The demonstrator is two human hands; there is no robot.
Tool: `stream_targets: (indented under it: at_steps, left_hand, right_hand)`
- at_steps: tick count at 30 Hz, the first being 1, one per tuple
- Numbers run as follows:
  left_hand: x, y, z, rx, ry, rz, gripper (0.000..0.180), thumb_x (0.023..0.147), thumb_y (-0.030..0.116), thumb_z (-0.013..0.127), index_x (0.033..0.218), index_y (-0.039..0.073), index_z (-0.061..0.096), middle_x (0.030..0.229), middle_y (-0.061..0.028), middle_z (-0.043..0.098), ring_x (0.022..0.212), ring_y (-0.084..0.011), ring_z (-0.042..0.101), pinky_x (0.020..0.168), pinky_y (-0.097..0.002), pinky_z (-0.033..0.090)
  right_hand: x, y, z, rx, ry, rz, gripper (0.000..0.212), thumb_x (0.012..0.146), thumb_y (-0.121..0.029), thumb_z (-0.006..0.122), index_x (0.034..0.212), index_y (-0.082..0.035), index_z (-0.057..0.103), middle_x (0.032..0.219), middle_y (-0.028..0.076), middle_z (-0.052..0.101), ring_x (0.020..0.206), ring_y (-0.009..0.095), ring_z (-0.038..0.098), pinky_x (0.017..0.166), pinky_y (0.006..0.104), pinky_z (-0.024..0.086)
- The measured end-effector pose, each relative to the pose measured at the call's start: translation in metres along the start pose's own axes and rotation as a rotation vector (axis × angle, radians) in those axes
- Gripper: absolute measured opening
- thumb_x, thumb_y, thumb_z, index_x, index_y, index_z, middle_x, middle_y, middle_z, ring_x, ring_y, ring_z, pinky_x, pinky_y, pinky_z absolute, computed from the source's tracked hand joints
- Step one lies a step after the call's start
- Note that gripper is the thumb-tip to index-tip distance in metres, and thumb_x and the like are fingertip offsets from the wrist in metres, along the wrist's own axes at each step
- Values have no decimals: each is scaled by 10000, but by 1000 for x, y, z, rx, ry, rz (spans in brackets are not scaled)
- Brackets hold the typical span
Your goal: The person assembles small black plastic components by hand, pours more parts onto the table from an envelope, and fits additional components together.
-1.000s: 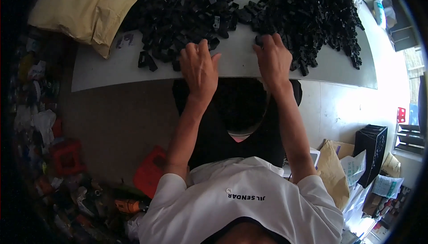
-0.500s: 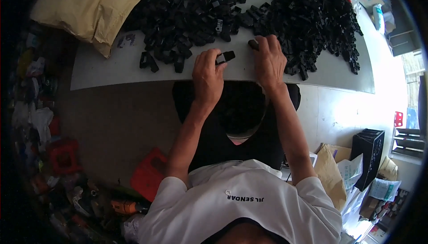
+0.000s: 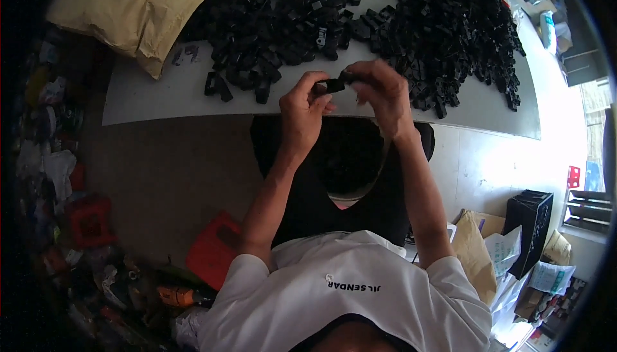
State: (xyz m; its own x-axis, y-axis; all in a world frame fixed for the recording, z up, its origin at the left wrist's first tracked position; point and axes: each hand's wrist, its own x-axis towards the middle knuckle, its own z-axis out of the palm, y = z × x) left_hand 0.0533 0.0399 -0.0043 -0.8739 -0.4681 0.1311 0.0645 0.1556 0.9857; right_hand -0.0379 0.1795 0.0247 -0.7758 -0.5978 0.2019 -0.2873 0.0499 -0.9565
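Observation:
My left hand (image 3: 303, 104) is closed around a small black plastic part (image 3: 335, 86), which sticks out to the right between thumb and fingers. Just beside it my right hand (image 3: 385, 95) pinches another small black piece (image 3: 348, 77), its end meeting or nearly meeting the first part. Motion slightly blurs the right fingers, and they hide most of that piece. Both hands are above the front strip of the pale table (image 3: 167, 106). Beyond them lie a left heap of black plastic parts (image 3: 276, 27) and a denser right heap of black parts (image 3: 450, 27).
A large brown paper sack (image 3: 132, 11) lies on the table's far left. Below, a red plastic stool (image 3: 215, 249) and an orange power tool (image 3: 177, 296) are on the left. A black crate (image 3: 530, 226) and brown paper bags (image 3: 474, 255) stand at the right.
My right hand has come left and lifted its small piece from beside the right heap to the part in my left hand. The left hand has barely moved.

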Motion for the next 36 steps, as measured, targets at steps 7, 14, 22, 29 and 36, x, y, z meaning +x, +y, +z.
stream_targets:
  at_steps: [7,14,22,29,36]
  left_hand:
    - [0,7,1,-214,-186,-10,248,845,-145,537,1065,-34,569,909,-89,646,807,-137,671,731,-252,569]
    - [-5,8,-8,-341,-283,-104,200,860,-27,606,1058,-32,582,884,-93,648,761,-123,658,697,-249,563]
    - [-25,12,-6,-381,-227,-49,147,865,41,629,999,-13,604,777,-66,635,680,-98,639,638,-226,553]
    - [-40,-9,-4,-318,-202,4,123,890,74,614,980,-10,613,808,-53,633,675,-88,628,632,-225,526]
    - [-40,-5,-4,-241,-209,49,118,903,74,589,979,-14,609,822,-59,634,686,-84,616,630,-220,514]
  right_hand:
    - [-12,-4,-1,24,-103,121,116,841,-15,665,908,6,572,738,51,636,593,75,558,488,217,434]
    - [-21,10,1,-17,-88,82,181,817,-68,708,930,-4,581,724,35,610,617,81,545,529,243,433]
    - [-35,4,-2,29,-210,180,288,792,-162,749,961,26,611,799,69,592,711,106,556,629,275,451]
    - [-45,8,6,66,-231,261,259,820,-169,702,949,17,577,792,70,623,656,110,568,555,253,457]
    - [-45,3,6,134,-273,185,214,837,-89,651,1011,4,568,735,54,623,594,89,547,476,223,423]
